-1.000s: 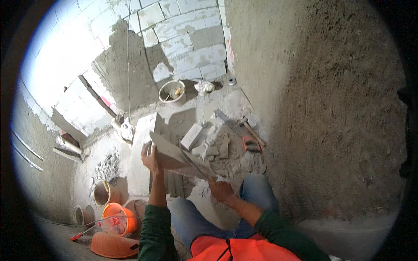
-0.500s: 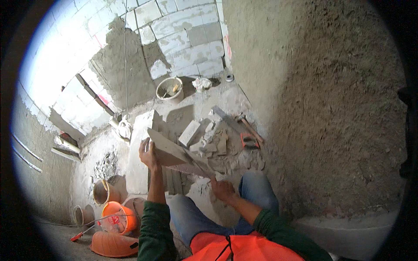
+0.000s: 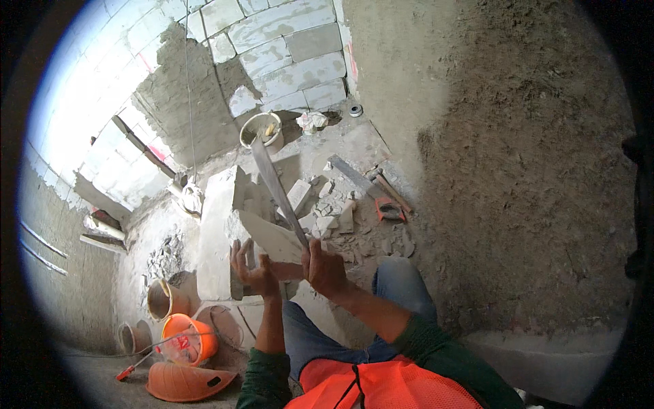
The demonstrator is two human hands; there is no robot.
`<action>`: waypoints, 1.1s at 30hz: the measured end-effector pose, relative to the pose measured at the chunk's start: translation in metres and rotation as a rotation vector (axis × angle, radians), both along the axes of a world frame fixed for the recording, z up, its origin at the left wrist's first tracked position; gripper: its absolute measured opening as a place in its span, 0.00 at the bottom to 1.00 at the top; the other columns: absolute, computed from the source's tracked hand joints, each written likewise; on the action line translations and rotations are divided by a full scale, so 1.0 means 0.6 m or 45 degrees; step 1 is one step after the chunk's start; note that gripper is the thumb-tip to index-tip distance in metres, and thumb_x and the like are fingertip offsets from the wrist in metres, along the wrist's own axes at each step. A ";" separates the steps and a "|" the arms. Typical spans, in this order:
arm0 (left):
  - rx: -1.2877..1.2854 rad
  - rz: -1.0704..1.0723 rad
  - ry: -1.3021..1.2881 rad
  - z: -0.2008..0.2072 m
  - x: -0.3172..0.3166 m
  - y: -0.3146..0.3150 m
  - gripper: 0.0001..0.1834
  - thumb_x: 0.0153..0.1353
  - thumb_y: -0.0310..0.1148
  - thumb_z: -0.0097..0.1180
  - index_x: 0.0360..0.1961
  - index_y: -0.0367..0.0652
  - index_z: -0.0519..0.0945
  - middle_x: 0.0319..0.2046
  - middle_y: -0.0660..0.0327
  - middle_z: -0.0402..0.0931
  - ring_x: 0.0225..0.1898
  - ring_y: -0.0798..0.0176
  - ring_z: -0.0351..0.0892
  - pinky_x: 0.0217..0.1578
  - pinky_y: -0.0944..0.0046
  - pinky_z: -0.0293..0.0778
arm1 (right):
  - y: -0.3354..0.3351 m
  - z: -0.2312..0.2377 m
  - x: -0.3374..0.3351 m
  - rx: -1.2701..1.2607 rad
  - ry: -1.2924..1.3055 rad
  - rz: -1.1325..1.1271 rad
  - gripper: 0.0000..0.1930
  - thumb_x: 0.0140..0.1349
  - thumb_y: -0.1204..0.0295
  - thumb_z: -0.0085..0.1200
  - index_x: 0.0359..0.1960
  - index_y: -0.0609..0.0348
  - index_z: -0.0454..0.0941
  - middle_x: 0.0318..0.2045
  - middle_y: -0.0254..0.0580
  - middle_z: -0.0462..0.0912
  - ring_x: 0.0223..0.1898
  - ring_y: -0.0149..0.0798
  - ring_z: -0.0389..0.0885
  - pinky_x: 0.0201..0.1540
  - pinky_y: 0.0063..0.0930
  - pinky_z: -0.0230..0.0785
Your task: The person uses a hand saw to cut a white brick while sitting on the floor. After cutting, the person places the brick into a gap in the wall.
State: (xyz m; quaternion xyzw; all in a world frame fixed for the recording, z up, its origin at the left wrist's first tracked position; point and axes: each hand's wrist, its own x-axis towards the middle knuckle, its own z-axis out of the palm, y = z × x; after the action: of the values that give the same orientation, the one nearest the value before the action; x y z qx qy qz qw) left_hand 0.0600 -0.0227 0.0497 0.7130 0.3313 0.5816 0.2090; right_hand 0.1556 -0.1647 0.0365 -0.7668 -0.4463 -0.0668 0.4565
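My right hand (image 3: 327, 270) is closed on the near end of a long, flat grey blade-like tool (image 3: 278, 187), whose exact kind I cannot make out. It slants up and away to the left, its far tip overlapping the bucket's rim in view. Under it lies a pale, tapering piece of block (image 3: 262, 233). My left hand (image 3: 259, 273) is at that piece's near left end, fingers spread and apart; whether they press on it I cannot tell. A reddish piece (image 3: 287, 271) shows between my hands. A long pale block (image 3: 216, 232) lies to the left.
Rubble (image 3: 330, 211), a handsaw (image 3: 361, 180) with an orange handle and a hammer (image 3: 393, 191) lie to the right. A mortar bucket (image 3: 261, 131) stands ahead. An orange bucket (image 3: 197, 344), an orange hard hat (image 3: 184, 383) and a tan bucket (image 3: 161, 301) are at lower left.
My right hand has moved left and up, swinging the long tool off the block piece to point away. The left hand has slid down toward me, its fingers spreading. The block piece sits lower.
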 end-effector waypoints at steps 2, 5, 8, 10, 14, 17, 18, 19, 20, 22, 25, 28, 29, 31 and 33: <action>0.002 -0.018 0.003 -0.001 -0.001 -0.020 0.36 0.56 0.62 0.62 0.48 0.37 0.82 0.60 0.45 0.71 0.63 0.45 0.68 0.62 0.44 0.65 | -0.025 -0.036 -0.013 -0.343 -0.172 0.071 0.17 0.67 0.68 0.49 0.51 0.67 0.66 0.21 0.57 0.80 0.24 0.54 0.83 0.24 0.50 0.73; 0.005 -0.022 -0.022 0.004 -0.009 -0.042 0.38 0.56 0.65 0.60 0.48 0.37 0.82 0.60 0.44 0.70 0.63 0.44 0.68 0.62 0.44 0.65 | -0.045 -0.048 -0.014 -0.607 -0.160 0.134 0.18 0.69 0.67 0.47 0.53 0.67 0.65 0.21 0.58 0.81 0.24 0.54 0.84 0.24 0.50 0.74; -0.010 -0.021 -0.018 0.007 -0.014 -0.052 0.40 0.57 0.65 0.59 0.49 0.35 0.81 0.59 0.44 0.71 0.62 0.44 0.69 0.63 0.45 0.65 | -0.040 -0.014 0.001 -0.491 0.038 0.146 0.19 0.70 0.66 0.46 0.55 0.68 0.65 0.21 0.57 0.81 0.23 0.54 0.84 0.23 0.48 0.74; -0.007 -0.025 -0.017 0.006 -0.015 -0.052 0.40 0.58 0.65 0.59 0.50 0.34 0.80 0.59 0.44 0.71 0.62 0.45 0.69 0.63 0.46 0.65 | -0.024 0.012 0.015 -0.207 0.028 0.085 0.18 0.71 0.67 0.46 0.55 0.68 0.65 0.21 0.56 0.81 0.23 0.55 0.83 0.23 0.48 0.74; -0.003 -0.027 -0.011 0.006 -0.016 -0.048 0.38 0.59 0.64 0.58 0.50 0.35 0.81 0.59 0.44 0.71 0.62 0.45 0.68 0.63 0.46 0.63 | -0.014 0.000 0.011 -0.010 0.049 0.023 0.16 0.71 0.68 0.45 0.52 0.68 0.68 0.21 0.54 0.81 0.22 0.55 0.83 0.22 0.48 0.73; 0.013 -0.018 0.013 0.008 -0.014 -0.048 0.38 0.59 0.63 0.58 0.50 0.35 0.81 0.59 0.45 0.72 0.62 0.45 0.68 0.63 0.45 0.63 | -0.038 -0.037 -0.011 -0.411 -0.001 0.148 0.19 0.69 0.69 0.47 0.56 0.69 0.66 0.23 0.56 0.81 0.22 0.54 0.83 0.21 0.49 0.72; 0.029 -0.009 0.027 0.008 -0.011 -0.049 0.38 0.59 0.64 0.58 0.50 0.35 0.81 0.58 0.45 0.72 0.62 0.45 0.68 0.63 0.45 0.63 | -0.043 -0.042 -0.012 -0.674 -0.038 0.209 0.21 0.67 0.69 0.49 0.58 0.69 0.65 0.25 0.58 0.81 0.23 0.54 0.83 0.20 0.49 0.71; 0.035 -0.010 0.026 0.009 -0.011 -0.051 0.38 0.59 0.64 0.58 0.49 0.35 0.81 0.58 0.45 0.72 0.62 0.44 0.68 0.63 0.45 0.63 | -0.046 -0.042 -0.014 -0.543 -0.050 0.152 0.22 0.67 0.70 0.49 0.59 0.69 0.65 0.25 0.57 0.82 0.23 0.54 0.83 0.20 0.49 0.72; 0.051 -0.002 0.014 0.009 -0.007 -0.052 0.38 0.59 0.64 0.58 0.49 0.35 0.81 0.58 0.45 0.72 0.62 0.44 0.69 0.63 0.45 0.63 | -0.046 -0.037 -0.009 -0.513 -0.048 0.106 0.22 0.66 0.71 0.49 0.59 0.70 0.65 0.25 0.57 0.82 0.23 0.54 0.83 0.21 0.48 0.72; 0.061 0.012 0.026 0.007 -0.010 -0.057 0.38 0.59 0.64 0.58 0.49 0.34 0.81 0.58 0.45 0.72 0.62 0.44 0.69 0.63 0.45 0.63 | -0.043 -0.017 -0.004 -0.457 0.060 0.106 0.22 0.67 0.71 0.47 0.60 0.70 0.65 0.27 0.58 0.82 0.26 0.55 0.84 0.23 0.49 0.74; 0.068 -0.008 -0.021 0.003 -0.005 -0.059 0.38 0.58 0.65 0.58 0.48 0.34 0.82 0.58 0.44 0.72 0.61 0.44 0.70 0.63 0.45 0.64 | -0.025 0.009 0.017 -0.309 0.214 0.121 0.21 0.68 0.71 0.43 0.59 0.71 0.65 0.30 0.60 0.83 0.30 0.57 0.85 0.29 0.50 0.77; 0.046 -0.005 -0.037 0.002 -0.004 -0.060 0.39 0.58 0.65 0.58 0.48 0.34 0.82 0.58 0.44 0.73 0.61 0.45 0.70 0.62 0.45 0.65 | -0.021 0.002 0.008 -0.215 0.114 0.050 0.20 0.68 0.71 0.44 0.57 0.71 0.65 0.29 0.59 0.83 0.29 0.58 0.84 0.28 0.50 0.76; 0.054 0.000 -0.029 0.004 -0.005 -0.061 0.39 0.58 0.65 0.58 0.48 0.34 0.82 0.58 0.44 0.72 0.61 0.45 0.70 0.62 0.46 0.65 | -0.024 -0.005 0.000 -0.243 -0.012 0.028 0.18 0.68 0.71 0.45 0.55 0.71 0.66 0.27 0.58 0.83 0.27 0.57 0.84 0.27 0.49 0.76; 0.066 0.006 -0.026 0.006 -0.005 -0.062 0.39 0.58 0.65 0.59 0.48 0.34 0.82 0.59 0.44 0.72 0.62 0.45 0.70 0.62 0.46 0.66 | -0.035 -0.020 -0.009 -0.370 -0.119 0.025 0.16 0.69 0.70 0.45 0.52 0.70 0.67 0.23 0.57 0.82 0.24 0.57 0.83 0.24 0.48 0.75; 0.113 0.000 -0.046 0.010 -0.006 -0.064 0.39 0.58 0.65 0.59 0.48 0.33 0.81 0.59 0.45 0.72 0.62 0.45 0.69 0.62 0.46 0.65 | -0.037 -0.023 -0.005 -0.647 -0.010 0.093 0.14 0.70 0.69 0.45 0.49 0.70 0.67 0.20 0.56 0.81 0.21 0.57 0.82 0.23 0.48 0.74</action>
State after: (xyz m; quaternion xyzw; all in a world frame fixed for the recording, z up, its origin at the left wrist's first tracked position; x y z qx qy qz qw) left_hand 0.0565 -0.0614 0.0558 0.7110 0.3013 0.6085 0.1832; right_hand 0.1524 -0.1871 0.0225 -0.8399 -0.4780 0.0610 0.2497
